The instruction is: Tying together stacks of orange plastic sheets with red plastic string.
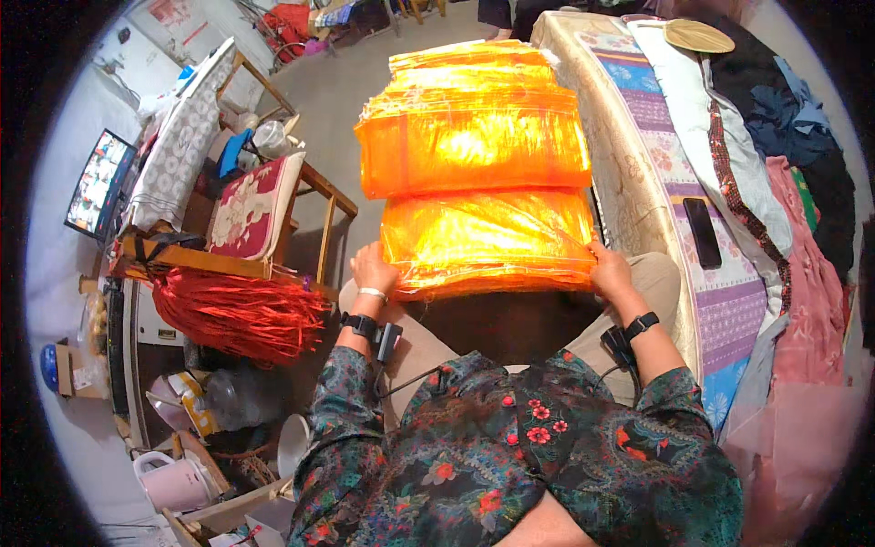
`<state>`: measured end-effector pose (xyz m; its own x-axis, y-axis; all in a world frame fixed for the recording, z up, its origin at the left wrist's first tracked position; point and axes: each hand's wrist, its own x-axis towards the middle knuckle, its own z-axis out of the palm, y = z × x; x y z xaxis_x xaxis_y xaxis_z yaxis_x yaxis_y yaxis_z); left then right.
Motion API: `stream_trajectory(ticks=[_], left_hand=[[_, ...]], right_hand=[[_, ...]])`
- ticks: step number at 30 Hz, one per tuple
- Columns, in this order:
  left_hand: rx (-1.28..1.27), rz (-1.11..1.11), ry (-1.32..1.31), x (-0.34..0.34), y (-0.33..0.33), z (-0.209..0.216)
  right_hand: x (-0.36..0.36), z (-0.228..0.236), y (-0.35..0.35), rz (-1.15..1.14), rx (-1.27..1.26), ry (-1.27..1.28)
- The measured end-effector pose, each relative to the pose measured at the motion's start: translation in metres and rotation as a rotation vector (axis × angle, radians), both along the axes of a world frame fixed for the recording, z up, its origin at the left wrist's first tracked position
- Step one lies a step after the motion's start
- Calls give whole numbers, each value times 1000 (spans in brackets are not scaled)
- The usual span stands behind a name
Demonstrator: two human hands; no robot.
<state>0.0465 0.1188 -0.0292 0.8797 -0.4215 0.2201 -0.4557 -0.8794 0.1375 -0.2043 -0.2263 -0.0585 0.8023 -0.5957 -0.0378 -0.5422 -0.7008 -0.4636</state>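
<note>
Left hand [375, 271] and right hand [610, 272] clamp the nearest orange plastic bundle [488, 239] mid-frame, grips partly hidden; its long axis runs left-to-right.

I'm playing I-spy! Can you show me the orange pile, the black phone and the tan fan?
Orange pile [478, 164]: head view, middle of its shiny front.
Black phone [702, 233]: head view, middle of its dark face.
Tan fan [698, 36]: head view, middle of its blade.

Near the right hand's fingers [599, 256], to their right, I see a bed [629, 173]; a black phone [700, 232] lies on its striped sheet [729, 319]. Farther right lie white cloth [688, 105] and pink cloth [804, 264]. Left of the left hand's fingers [375, 260], a wooden chair [330, 188] bears a red cushion [251, 208].
</note>
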Motion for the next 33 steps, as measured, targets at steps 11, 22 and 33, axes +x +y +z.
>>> stream_trajectory(ticks=[11, 22, 33], left_hand=[[-956, 147, 152, 34, 16, 0], [-1535, 158, 683, 39, -8, 6], [-271, -272, 169, 79, -51, -61]], right_hand=[[13, 101, 3, -138, 80, -229], [241, 95, 222, 693, -31, -401], [309, 53, 195, 708, 813, -493]])
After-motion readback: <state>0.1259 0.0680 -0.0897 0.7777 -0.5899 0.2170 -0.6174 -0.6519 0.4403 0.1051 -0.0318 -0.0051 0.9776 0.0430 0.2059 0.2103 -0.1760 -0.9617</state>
